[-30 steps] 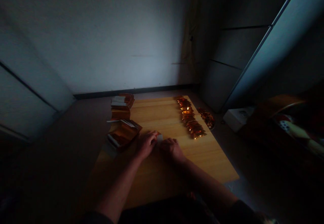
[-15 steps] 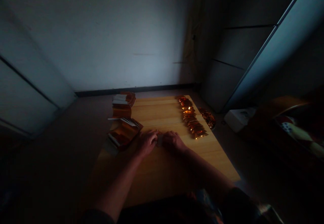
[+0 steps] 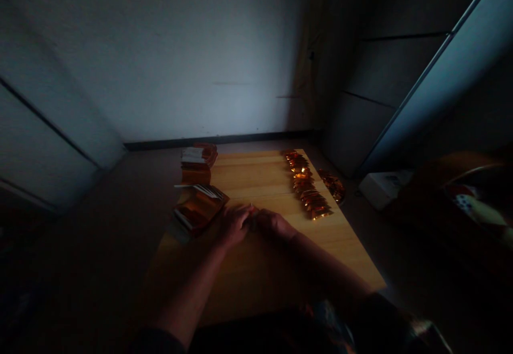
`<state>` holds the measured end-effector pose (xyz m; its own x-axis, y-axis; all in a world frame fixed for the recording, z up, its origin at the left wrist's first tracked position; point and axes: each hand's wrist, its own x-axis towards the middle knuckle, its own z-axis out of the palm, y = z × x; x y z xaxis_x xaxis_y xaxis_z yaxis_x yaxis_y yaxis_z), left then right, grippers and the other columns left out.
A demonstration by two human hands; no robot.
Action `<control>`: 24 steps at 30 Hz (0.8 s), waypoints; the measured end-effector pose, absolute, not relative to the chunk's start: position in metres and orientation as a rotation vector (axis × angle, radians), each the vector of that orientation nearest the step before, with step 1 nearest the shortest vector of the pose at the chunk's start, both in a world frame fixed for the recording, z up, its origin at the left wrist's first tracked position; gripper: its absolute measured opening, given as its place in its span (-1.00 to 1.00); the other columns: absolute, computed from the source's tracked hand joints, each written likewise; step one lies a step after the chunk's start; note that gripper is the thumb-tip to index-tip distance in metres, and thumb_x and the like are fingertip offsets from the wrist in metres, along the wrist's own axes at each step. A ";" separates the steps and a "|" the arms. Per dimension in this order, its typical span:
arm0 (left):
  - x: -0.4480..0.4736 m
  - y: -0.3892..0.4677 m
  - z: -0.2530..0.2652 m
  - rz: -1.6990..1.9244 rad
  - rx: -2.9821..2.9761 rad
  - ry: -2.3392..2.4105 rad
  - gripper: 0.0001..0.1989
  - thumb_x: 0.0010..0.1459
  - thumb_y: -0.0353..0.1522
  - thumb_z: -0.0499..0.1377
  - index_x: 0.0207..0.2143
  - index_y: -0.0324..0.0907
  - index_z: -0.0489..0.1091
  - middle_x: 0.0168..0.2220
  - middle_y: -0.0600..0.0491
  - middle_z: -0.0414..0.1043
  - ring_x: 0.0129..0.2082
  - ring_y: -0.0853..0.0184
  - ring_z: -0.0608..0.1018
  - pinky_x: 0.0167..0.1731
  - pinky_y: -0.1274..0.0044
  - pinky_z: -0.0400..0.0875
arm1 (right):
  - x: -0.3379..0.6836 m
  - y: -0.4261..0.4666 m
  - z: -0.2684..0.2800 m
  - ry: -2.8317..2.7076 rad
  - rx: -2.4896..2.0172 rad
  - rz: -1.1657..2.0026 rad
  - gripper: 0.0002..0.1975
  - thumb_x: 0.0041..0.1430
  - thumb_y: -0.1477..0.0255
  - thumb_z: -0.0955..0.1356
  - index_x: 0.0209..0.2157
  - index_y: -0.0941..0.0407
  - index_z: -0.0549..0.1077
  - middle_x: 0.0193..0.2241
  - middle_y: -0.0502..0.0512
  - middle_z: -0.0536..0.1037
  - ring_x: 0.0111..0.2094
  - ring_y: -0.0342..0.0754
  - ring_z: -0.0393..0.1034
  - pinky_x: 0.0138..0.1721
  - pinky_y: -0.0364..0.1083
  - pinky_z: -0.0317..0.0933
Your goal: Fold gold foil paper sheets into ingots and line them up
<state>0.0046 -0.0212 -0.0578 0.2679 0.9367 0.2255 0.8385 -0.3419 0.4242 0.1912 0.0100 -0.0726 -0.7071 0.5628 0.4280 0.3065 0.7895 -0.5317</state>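
Close together over the near middle of the wooden table (image 3: 248, 175), my left hand (image 3: 235, 223) and my right hand (image 3: 276, 223) pinch a small piece of foil paper (image 3: 254, 221) between them. Its shape is mostly hidden by my fingers and the dim light. Just left of my left hand lie stacks of copper-coloured foil paper sheets (image 3: 204, 210), with pale undersides showing at the edges. To the right, a long row of folded foil pieces (image 3: 304, 183) runs along the table's side, shiny and packed against each other.
Another stack of foil sheets (image 3: 196, 154) sits at the far left corner. Beyond the right edge, lower down, is a heap of shiny folded foil (image 3: 332, 186). A white box (image 3: 379, 188) stands on the floor at right. A pale wall (image 3: 224, 65) rises behind the table.
My hands have come slightly closer together over the foil paper, and less of it shows. The view has shifted a little, so the table appears slightly further right.
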 end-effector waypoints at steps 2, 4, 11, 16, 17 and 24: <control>0.004 -0.022 -0.059 0.650 2.324 1.650 -0.57 0.08 -0.43 0.09 0.04 -0.05 0.34 0.09 -0.05 0.38 0.13 0.10 0.36 0.16 0.05 0.03 | 0.191 0.009 -0.070 -2.349 -0.618 0.617 -0.80 0.25 0.48 0.23 -0.31 0.13 0.49 -0.31 0.10 0.49 -0.25 -0.11 0.37 -0.17 -0.14 0.28; 0.003 -0.022 -0.059 0.649 2.338 1.643 -0.55 0.06 -0.41 0.11 0.05 -0.07 0.33 0.10 -0.06 0.37 0.14 0.09 0.35 0.16 0.05 0.04 | 0.193 0.008 -0.068 -2.306 -0.586 0.658 -0.82 0.23 0.48 0.25 -0.25 0.12 0.49 -0.26 0.12 0.51 -0.18 -0.09 0.38 -0.11 -0.10 0.28; 0.003 -0.023 -0.055 0.624 2.351 1.591 -0.80 0.03 -0.38 0.13 -0.24 -0.09 0.44 0.08 -0.02 0.39 0.14 0.09 0.34 0.16 0.06 0.03 | 0.199 0.008 -0.067 -2.281 -0.660 0.709 -0.87 0.17 0.44 0.33 -0.26 0.10 0.53 -0.21 0.12 0.52 -0.14 -0.08 0.39 -0.09 -0.10 0.27; 0.003 -0.023 -0.054 0.627 2.353 1.586 -0.89 0.00 -0.40 0.14 -0.36 -0.10 0.41 0.08 -0.01 0.39 0.14 0.09 0.34 0.14 0.04 0.04 | 0.195 0.014 -0.065 -2.352 -0.819 0.694 -0.92 0.11 0.50 0.37 -0.35 0.09 0.53 -0.29 0.05 0.51 -0.23 -0.13 0.40 -0.18 -0.18 0.26; 0.003 -0.023 -0.054 0.627 2.351 1.589 -0.88 0.00 -0.39 0.15 -0.35 -0.09 0.42 0.07 -0.01 0.40 0.14 0.09 0.34 0.15 0.04 0.04 | 0.194 0.015 -0.064 -2.377 -0.871 0.689 -0.92 0.10 0.51 0.37 -0.35 0.09 0.53 -0.30 0.04 0.50 -0.25 -0.14 0.40 -0.21 -0.19 0.25; 0.003 -0.023 -0.055 0.627 2.333 1.627 -0.60 0.02 -0.36 0.16 -0.03 -0.04 0.37 0.09 -0.05 0.37 0.13 0.08 0.34 0.18 0.09 -0.01 | 0.182 0.016 -0.056 -2.464 -1.325 0.538 -0.86 0.15 0.42 0.32 -0.27 0.15 0.50 -0.32 0.07 0.49 -0.41 -0.16 0.37 -0.41 -0.23 0.17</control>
